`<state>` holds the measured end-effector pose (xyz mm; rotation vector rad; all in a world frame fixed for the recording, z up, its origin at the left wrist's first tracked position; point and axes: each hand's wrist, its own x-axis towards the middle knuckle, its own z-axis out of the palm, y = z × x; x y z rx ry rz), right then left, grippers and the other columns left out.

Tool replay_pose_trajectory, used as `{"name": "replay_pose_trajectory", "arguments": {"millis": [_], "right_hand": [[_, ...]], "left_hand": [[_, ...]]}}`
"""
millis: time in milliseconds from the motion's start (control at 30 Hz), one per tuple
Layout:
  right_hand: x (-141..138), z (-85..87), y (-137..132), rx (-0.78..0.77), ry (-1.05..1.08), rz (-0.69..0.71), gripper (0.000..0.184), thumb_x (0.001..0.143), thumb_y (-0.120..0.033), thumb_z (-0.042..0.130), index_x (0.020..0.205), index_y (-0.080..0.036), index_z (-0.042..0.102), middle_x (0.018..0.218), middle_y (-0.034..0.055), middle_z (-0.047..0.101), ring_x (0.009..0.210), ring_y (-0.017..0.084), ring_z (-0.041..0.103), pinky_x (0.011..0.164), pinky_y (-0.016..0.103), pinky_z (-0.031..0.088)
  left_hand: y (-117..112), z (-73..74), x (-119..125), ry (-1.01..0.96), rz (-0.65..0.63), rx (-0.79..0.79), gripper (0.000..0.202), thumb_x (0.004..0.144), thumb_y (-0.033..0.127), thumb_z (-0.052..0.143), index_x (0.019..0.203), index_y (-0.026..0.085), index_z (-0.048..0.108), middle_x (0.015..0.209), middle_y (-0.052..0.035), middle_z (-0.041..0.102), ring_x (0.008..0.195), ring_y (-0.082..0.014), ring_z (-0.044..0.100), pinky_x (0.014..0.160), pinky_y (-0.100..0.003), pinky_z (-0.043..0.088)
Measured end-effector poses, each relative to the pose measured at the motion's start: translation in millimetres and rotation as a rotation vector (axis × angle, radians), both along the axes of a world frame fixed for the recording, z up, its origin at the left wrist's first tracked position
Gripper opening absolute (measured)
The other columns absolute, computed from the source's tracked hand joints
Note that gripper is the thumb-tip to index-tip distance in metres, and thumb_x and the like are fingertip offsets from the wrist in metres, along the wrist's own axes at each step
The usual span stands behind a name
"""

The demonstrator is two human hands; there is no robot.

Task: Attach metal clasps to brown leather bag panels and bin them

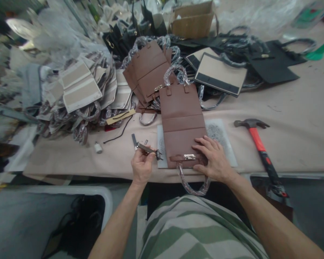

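The left hand [143, 166] pinches a metal piece [145, 148] just beside the brown bag [182, 111] under the spread right hand [212, 158]; one clasp [189, 157] is on, but work seems unfinished.

On my feed I count 2 bare hands: 1 left hand [142, 165] and 1 right hand [212, 159]. I get 1 brown bag panel [182, 124], bearing 2 plastic-wrapped handles [187, 187], 2 tabs [169, 89] at its far end and 1 shiny clasp [189, 157]. I make it at least 1 metal tool [148, 148], 1 hammer [260, 144], 1 grey slab [223, 142], 1 small white bottle [98, 148], 1 tan strip [121, 117], 1 cardboard box [191, 23] and 2 bins [108, 203]. Pieces in the brown pile [151, 68] and pale pile [82, 86] overlap too much for me to number.
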<state>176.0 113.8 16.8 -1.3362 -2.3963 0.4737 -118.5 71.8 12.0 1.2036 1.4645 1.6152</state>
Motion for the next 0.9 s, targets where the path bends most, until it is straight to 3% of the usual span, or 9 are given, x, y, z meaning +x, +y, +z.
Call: {"name": "replay_pose_trajectory", "arguments": {"millis": [133,300,467,667,900], "right_hand": [[-0.4,-0.2,-0.4,0.005,0.006,0.0,0.063,0.075,-0.049,0.071,0.131,-0.022,0.059,0.153,0.012,0.047,0.147,0.04,0.031,0.118,0.06,0.022],[-1.2,0.1,-0.4,0.0,0.015,-0.008,0.063,0.076,-0.053,0.07,0.131,-0.023,0.059,0.153,0.0114,0.047,0.147,0.04,0.032,0.119,0.06,0.021],[-1.5,1.2,-0.3,0.007,0.005,0.0,0.064,0.078,-0.055,0.069,0.132,-0.022,0.059,0.152,0.012,0.048,0.147,0.04,0.031,0.119,0.06,0.022],[-1.4,0.5,-0.2,0.01,0.006,-0.001,0.064,0.078,-0.055,0.069,0.132,-0.021,0.059,0.152,0.0124,0.047,0.147,0.041,0.031,0.118,0.06,0.023],[-0.6,-0.4,-0.6,0.022,0.007,0.003,0.065,0.077,-0.056,0.07,0.132,-0.021,0.058,0.152,0.0131,0.047,0.147,0.041,0.031,0.117,0.061,0.024]], "left_hand": [[-5.8,-4.3,0.4,0.072,-0.036,-0.001,0.033,0.089,0.041,0.073,0.107,0.016,0.06,0.098,-0.0097,0.075,0.093,-0.0222,0.076,0.086,-0.035,0.063],[-15.3,-3.7,-2.2,0.296,-0.137,-0.007,0.023,0.095,0.037,0.066,0.107,0.017,0.064,0.112,-0.0118,0.073,0.107,-0.0244,0.072,0.095,-0.038,0.061],[-17.6,-3.4,0.5,0.437,-0.177,0.137,0.014,0.095,0.026,0.066,0.107,0.019,0.064,0.112,-0.0101,0.073,0.109,-0.0231,0.071,0.101,-0.041,0.058],[-18.1,-0.8,9.7,0.316,-0.15,0.158,0.012,0.096,0.023,0.066,0.107,0.019,0.061,0.111,-0.0107,0.073,0.108,-0.0227,0.071,0.098,-0.043,0.059],[-11.7,-1.7,29.6,0.259,-0.248,0.247,0.014,0.096,0.018,0.065,0.109,0.019,0.061,0.115,-0.0116,0.072,0.11,-0.0221,0.071,0.098,-0.043,0.06]]}}
